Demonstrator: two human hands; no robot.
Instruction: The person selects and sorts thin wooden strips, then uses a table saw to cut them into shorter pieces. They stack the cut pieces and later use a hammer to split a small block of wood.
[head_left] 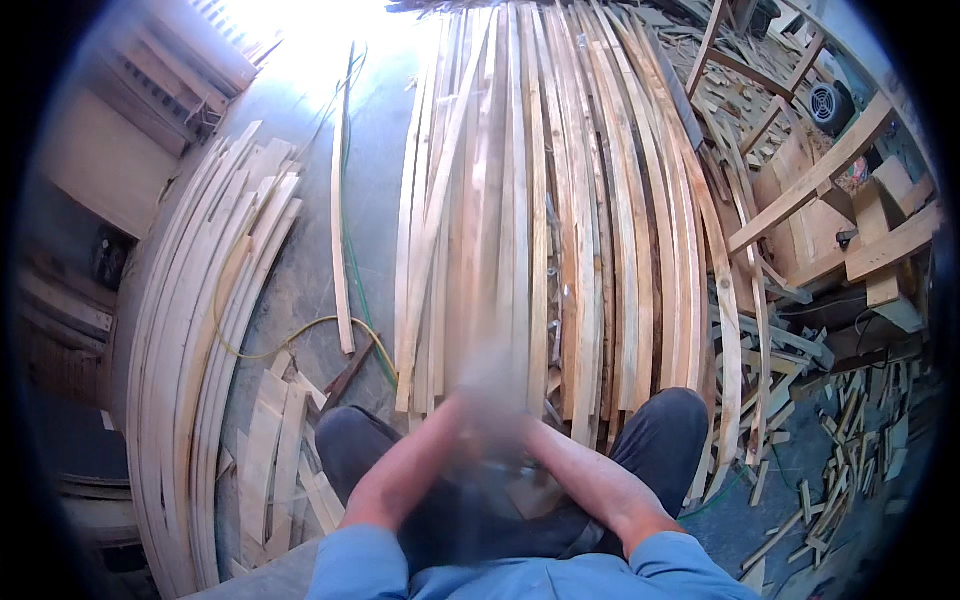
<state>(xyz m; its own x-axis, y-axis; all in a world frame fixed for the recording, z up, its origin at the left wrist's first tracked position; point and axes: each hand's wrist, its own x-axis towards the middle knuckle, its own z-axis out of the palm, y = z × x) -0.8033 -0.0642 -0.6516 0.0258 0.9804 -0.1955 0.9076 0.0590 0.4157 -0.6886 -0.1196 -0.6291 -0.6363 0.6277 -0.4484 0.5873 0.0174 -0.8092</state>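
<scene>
Both my forearms reach forward from blue sleeves and meet between my bent knees. A hazy blur in the picture covers my left hand (466,408) and my right hand (518,428), so their fingers do not show. Whether anything is held in them I cannot make out. They are close together, over the near ends of long wooden strips (540,250) laid side by side on the floor. One pale strip (450,180) crosses the others at a slant on the left of this spread.
At left lies a stack of pale boards (190,330), with short offcuts (275,450) near my left knee. A yellow hose (300,328) and a lone strip (340,220) cross the grey floor. At right stand a wooden frame (815,190), a motor (828,105) and scattered scraps (840,470).
</scene>
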